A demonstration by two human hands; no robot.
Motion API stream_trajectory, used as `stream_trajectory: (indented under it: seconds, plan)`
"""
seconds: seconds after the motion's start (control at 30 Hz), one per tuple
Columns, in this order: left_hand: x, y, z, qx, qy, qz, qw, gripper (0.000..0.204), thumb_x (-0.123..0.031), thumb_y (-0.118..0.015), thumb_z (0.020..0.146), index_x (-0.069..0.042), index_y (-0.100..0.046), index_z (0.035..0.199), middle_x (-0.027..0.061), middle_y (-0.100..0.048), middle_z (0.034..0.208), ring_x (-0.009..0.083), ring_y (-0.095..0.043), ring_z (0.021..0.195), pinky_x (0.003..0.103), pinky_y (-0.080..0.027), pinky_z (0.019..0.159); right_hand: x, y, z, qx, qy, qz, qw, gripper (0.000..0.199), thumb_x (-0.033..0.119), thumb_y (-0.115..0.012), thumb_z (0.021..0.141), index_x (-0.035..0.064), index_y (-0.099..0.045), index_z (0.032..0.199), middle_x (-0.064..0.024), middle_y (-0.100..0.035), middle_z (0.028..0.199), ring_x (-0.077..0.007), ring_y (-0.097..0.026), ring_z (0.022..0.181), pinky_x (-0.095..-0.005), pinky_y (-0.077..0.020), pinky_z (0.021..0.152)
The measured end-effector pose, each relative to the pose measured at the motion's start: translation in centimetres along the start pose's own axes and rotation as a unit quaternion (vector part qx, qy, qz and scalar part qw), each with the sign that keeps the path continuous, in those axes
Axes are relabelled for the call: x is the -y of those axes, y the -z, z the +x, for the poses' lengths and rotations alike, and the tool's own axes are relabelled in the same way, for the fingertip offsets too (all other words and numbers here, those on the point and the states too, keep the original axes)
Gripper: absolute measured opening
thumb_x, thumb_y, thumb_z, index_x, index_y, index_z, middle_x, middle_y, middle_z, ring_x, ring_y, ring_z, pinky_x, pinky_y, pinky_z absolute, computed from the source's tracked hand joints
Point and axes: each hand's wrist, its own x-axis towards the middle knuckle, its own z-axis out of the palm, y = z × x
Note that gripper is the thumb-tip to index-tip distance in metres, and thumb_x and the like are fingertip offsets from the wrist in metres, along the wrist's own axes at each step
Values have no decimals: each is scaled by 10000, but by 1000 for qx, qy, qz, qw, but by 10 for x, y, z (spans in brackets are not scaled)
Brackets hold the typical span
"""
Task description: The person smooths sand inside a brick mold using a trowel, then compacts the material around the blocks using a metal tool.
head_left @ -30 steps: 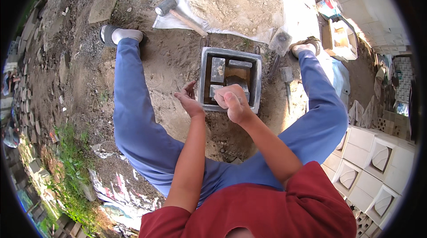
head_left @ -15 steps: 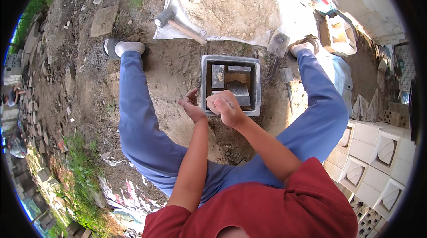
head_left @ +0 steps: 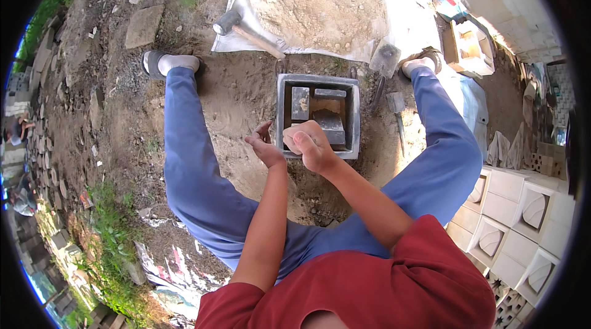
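Between my legs on the dirt stands a square metal mold box with a thick grey rim. Inside it are several dark metal blocks with brown gaps between them. My right hand is a closed fist over the near left part of the box; its wrapped fingers hide whatever they may hold. Just left of the box's near corner, my left hand is cupped, its fingers curved upward and apart, with nothing seen in it. The two hands are close together but do not touch at the fingers.
Beyond the box, a white sheet bears a heap of pale sand. A mallet lies across its near left edge. To the right lie a trowel and a smaller scraper. Patterned blocks are stacked at far right.
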Motion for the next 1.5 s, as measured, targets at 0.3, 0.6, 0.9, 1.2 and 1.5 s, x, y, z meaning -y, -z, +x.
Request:
stream_trajectory:
  seconds: [0.3,0.6,0.9,1.2,1.5]
  plan:
    - [3,8,3,-5,3,34,999,871,-623,-73,1047,34,-645,1082,150,-681,1075,258,-615,1030,384,-448,1003,12,-1,1,3,-10,39,999,706,616,-449,969,62,-276,567,13,-271,548,-100,-234,481,-310,-167,470]
    - [-5,11,-5,12,6,46,999,850,-577,-80,1067,50,-654,1091,156,-682,1100,259,-608,1084,369,-415,1057,20,7,-1,19,8,67,998,607,463,-468,998,13,-371,603,-41,-340,552,-139,-286,527,-341,-243,491]
    - [-6,2,-3,2,11,13,1000,828,-558,-94,1076,51,-655,1067,160,-679,1093,251,-604,1082,360,-417,1049,23,5,-2,11,20,43,999,547,397,-452,982,27,-347,593,-23,-314,538,-128,-280,530,-335,-241,491]
    - [-9,0,-7,-7,-3,55,998,865,-606,-76,1056,37,-653,1089,171,-683,1122,255,-610,1092,364,-424,1049,10,-4,-2,3,3,2,1000,707,641,-382,971,76,-250,568,24,-250,532,-97,-226,495,-305,-161,473]
    - [-9,-3,0,1,1,41,999,857,-602,-84,1058,44,-647,1093,168,-681,1125,249,-614,1098,366,-426,1057,12,-1,7,-10,-38,2,999,730,683,-376,956,80,-240,567,22,-231,527,-113,-224,485,-317,-157,482]
